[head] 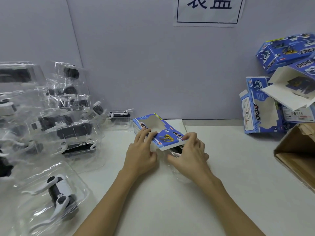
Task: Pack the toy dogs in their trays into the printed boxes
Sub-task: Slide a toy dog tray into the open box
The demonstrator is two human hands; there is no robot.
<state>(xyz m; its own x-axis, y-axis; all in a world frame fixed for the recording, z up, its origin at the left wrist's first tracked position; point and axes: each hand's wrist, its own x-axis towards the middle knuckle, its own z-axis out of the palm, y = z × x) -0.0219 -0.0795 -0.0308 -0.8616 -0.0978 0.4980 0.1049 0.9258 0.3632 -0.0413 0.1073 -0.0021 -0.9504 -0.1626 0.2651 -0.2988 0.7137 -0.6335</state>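
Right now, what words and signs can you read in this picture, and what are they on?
"DOG": on the blue box held by both hands.
"DOG": on the standing blue box at right, beside a "CE" mark.
"DOG": on the top box of the pile, upside down.
Two large blue Chinese characters, tops cut off; the second reads "盖": on the white wall sign.
Small print on all the boxes: too blurred to read.

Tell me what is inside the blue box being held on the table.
At the open near end of the blue box, a clear tray with a dark toy part shows, between both hands. The printed cardboard covers everything deeper inside.
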